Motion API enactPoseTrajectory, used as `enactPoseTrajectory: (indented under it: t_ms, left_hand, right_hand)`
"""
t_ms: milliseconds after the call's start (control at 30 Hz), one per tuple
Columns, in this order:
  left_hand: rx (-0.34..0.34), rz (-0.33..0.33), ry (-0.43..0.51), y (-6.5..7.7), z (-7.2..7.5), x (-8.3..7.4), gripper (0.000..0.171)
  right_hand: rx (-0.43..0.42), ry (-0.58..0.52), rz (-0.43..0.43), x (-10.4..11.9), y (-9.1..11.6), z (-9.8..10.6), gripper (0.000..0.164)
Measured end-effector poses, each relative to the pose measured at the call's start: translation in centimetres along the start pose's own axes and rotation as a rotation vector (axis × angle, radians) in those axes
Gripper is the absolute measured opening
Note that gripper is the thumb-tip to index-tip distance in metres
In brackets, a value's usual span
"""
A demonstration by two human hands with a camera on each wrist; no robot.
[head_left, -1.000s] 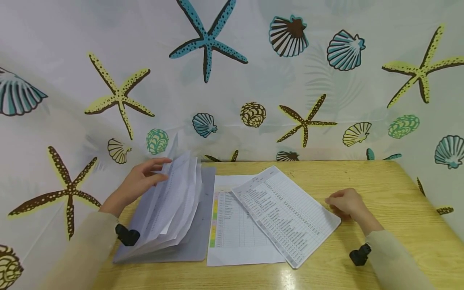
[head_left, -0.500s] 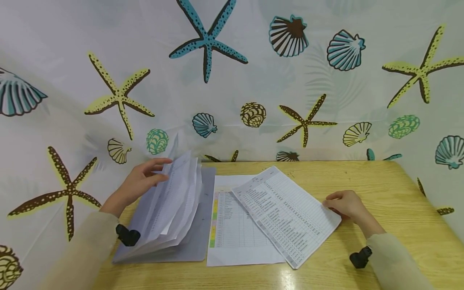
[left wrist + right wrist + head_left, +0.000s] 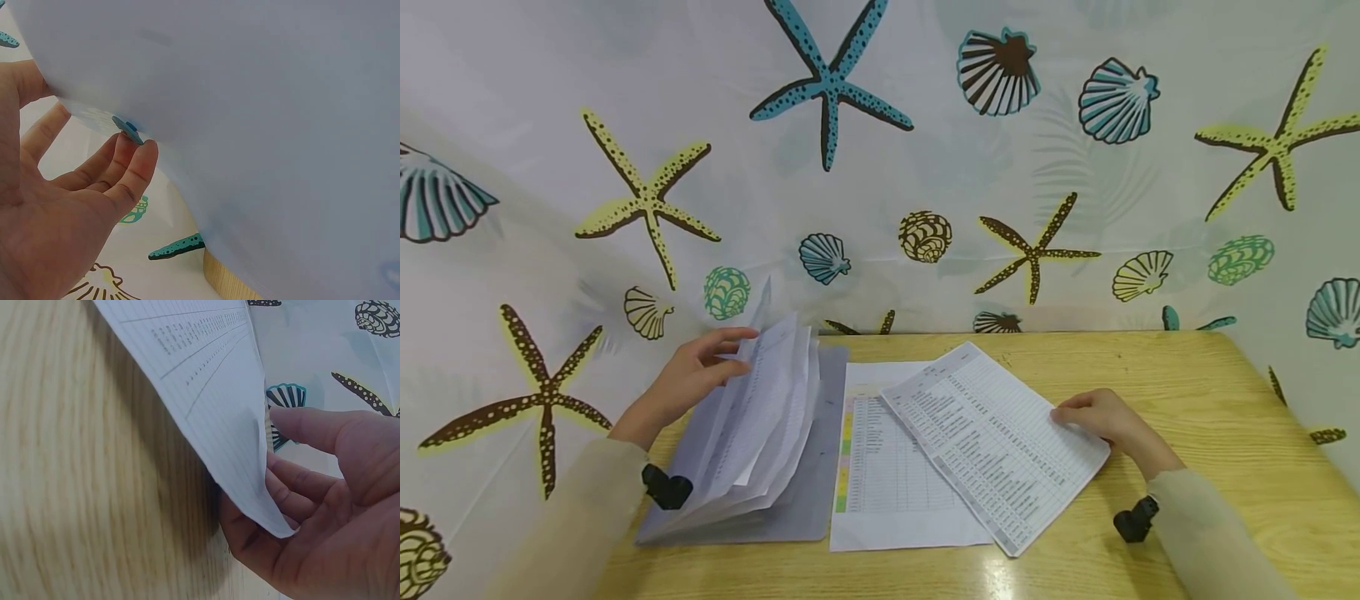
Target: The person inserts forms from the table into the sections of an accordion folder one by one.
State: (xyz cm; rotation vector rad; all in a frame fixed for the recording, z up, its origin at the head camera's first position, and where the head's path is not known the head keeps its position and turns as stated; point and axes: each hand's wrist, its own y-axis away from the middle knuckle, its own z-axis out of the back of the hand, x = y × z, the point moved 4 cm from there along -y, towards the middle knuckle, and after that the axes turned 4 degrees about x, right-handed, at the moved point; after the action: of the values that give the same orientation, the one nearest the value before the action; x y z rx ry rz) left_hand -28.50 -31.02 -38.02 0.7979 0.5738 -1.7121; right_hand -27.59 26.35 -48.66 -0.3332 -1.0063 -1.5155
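At the left in the head view, my left hand (image 3: 700, 367) holds up the translucent cover of a grey document folder (image 3: 831, 450). Several loose printed sheets (image 3: 767, 408) stand fanned inside it. In the left wrist view, fingertips meet the cover (image 3: 250, 125) beside a blue snap button (image 3: 128, 129). My right hand (image 3: 1105, 421) grips the right edge of a printed table sheet (image 3: 992, 450). The right wrist view has its fingers under that sheet (image 3: 219, 425) and the thumb at its edge, with the near corner bent up. A second sheet with a coloured column (image 3: 887, 475) lies partly beneath it.
Everything lies on a yellow wooden table (image 3: 1210, 392). Behind it hangs a white cloth (image 3: 880, 183) printed with starfish and shells, reaching down to the table's back edge. Black wrist cameras (image 3: 1135, 518) sit at both cuffs.
My right hand has moved left from beside the printed sheet onto its right edge and taken hold; the sheet's right corner has lifted slightly. The left hand and folder have stayed put.
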Motion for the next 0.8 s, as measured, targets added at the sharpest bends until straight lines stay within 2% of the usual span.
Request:
enactPoseTrajectory:
  t_ms: [267,567,800]
  left_hand:
    - [0.006,-0.009,0.004,-0.14,-0.07,0.24,0.053]
    - [0.004,-0.012,-0.007,-0.25,-0.18,0.22,0.052]
    - [-0.001,-0.009,-0.008,-0.16,-0.13,0.1,0.052]
  right_hand:
    - [0.013,-0.027,-0.008,0.49,-0.5,-0.41,0.056]
    - [0.018,-0.092,-0.009,0.8,-0.76,-0.84,0.046]
    - [0.023,-0.149,0.003,1.02,-0.98,-0.95,0.044]
